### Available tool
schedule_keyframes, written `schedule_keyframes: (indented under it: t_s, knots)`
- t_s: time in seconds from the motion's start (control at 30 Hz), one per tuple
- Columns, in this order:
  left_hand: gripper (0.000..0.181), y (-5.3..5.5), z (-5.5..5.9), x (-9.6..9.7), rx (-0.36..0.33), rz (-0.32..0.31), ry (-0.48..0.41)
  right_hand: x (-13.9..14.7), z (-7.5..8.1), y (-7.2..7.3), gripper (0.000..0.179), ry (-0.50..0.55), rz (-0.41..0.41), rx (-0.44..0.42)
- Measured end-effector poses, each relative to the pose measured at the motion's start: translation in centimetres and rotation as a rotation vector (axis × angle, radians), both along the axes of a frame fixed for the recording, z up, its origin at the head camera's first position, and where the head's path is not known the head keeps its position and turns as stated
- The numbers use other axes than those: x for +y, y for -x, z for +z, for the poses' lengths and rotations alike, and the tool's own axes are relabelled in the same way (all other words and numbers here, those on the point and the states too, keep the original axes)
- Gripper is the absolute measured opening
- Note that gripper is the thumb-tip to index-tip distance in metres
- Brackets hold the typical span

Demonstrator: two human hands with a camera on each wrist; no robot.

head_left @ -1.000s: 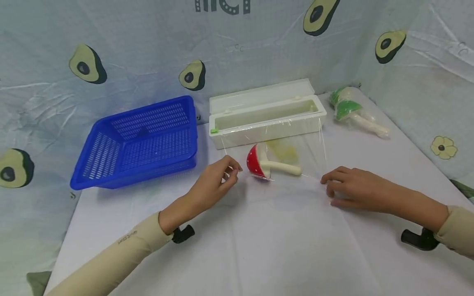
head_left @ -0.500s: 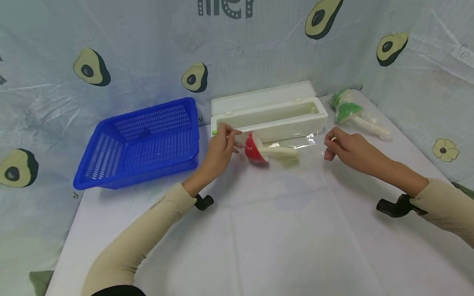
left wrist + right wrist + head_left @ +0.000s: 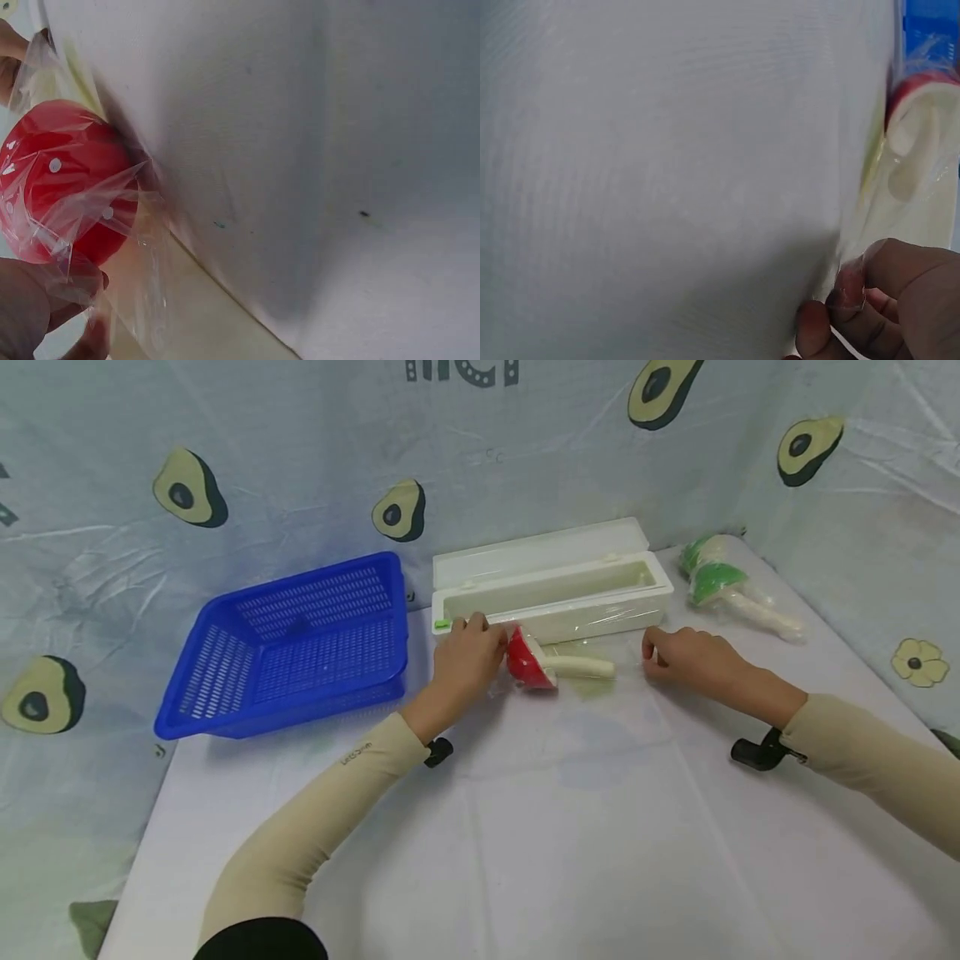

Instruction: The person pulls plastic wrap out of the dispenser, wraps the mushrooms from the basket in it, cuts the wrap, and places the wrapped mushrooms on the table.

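Observation:
A toy mushroom (image 3: 577,667) with a red, white-spotted cap and a pale stem lies on its side, its cap to the left. Clear plastic film (image 3: 142,217) covers it, wrinkled over the cap in the left wrist view. My left hand (image 3: 467,658) is beside the cap and pinches the film's left side. To the right of the stem, my right hand (image 3: 693,662) pinches the film's other side between thumb and fingers, as the right wrist view shows. Just behind the mushroom stands a long white box (image 3: 555,622) with its lid raised.
A blue plastic basket (image 3: 300,706) stands at the back left. Green-capped toy mushrooms (image 3: 720,581) wrapped in clear film lie at the back right. A white cloth (image 3: 585,860) covers the table, and a printed curtain (image 3: 300,435) hangs behind.
Both hands have moved away from the front edge toward the box, taking the film over the mushroom. The left hand has come against the cap; the right hand has closed in toward the stem.

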State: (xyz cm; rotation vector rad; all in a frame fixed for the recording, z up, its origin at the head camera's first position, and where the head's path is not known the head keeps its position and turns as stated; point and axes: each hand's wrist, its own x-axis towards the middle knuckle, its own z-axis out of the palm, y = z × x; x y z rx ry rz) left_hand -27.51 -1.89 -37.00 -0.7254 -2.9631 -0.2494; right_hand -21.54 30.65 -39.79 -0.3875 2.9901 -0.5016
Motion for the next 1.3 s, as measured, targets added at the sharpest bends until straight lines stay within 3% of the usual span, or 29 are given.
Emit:
schedule_keyframes:
  t_s: [0.13,0.23,0.4,0.57,0.77,0.83,0.9,1.03,1.1,1.2,1.3]
  knots:
    - [0.018,-0.2,-0.1,0.4,0.071,-0.011,0.009,-0.6,-0.1,0.0,0.004,-0.002,-0.01,0.076]
    - [0.018,-0.3,-0.1,0.5,0.015,-0.059,-0.055,-1.3,0.3,0.0,0.005,0.016,-0.025,0.148]
    - [0.015,-0.2,0.1,0.5,-0.128,-0.13,-0.285,-3.0,1.0,0.4,0.006,0.095,0.019,0.216]
    - [0.018,-0.1,0.2,0.3,-0.26,-0.18,-0.422,-4.2,0.7,1.4,0.006,0.249,0.086,0.146]
    - [0.036,-0.2,0.2,-0.4,-0.396,-0.298,-0.392,-3.9,0.3,1.7,0.025,0.325,0.173,0.005]
    - [0.035,-0.2,0.1,-0.6,-0.363,-0.353,-0.379,-3.9,0.3,1.6,0.032,0.305,0.208,0.005]
    - [0.027,-0.1,-0.1,-0.8,-0.283,-0.403,-0.363,-4.0,0.1,1.6,0.034,0.275,0.253,0.038]
    - [0.014,0.4,-0.6,-1.0,-0.016,-0.519,-0.315,-4.5,-0.3,1.7,0.027,0.216,0.308,0.109]
    - [0.012,0.6,-0.9,-0.9,0.082,-0.55,-0.318,-4.6,-0.3,1.9,0.025,0.209,0.321,0.108]
    - [0.011,0.9,-1.2,-0.5,0.173,-0.535,-0.335,-4.6,-0.4,2.2,0.024,0.206,0.331,0.096]
    - [0.013,0.9,-1.2,-0.1,0.17,-0.472,-0.369,-4.6,-0.4,2.3,0.024,0.212,0.334,0.085]
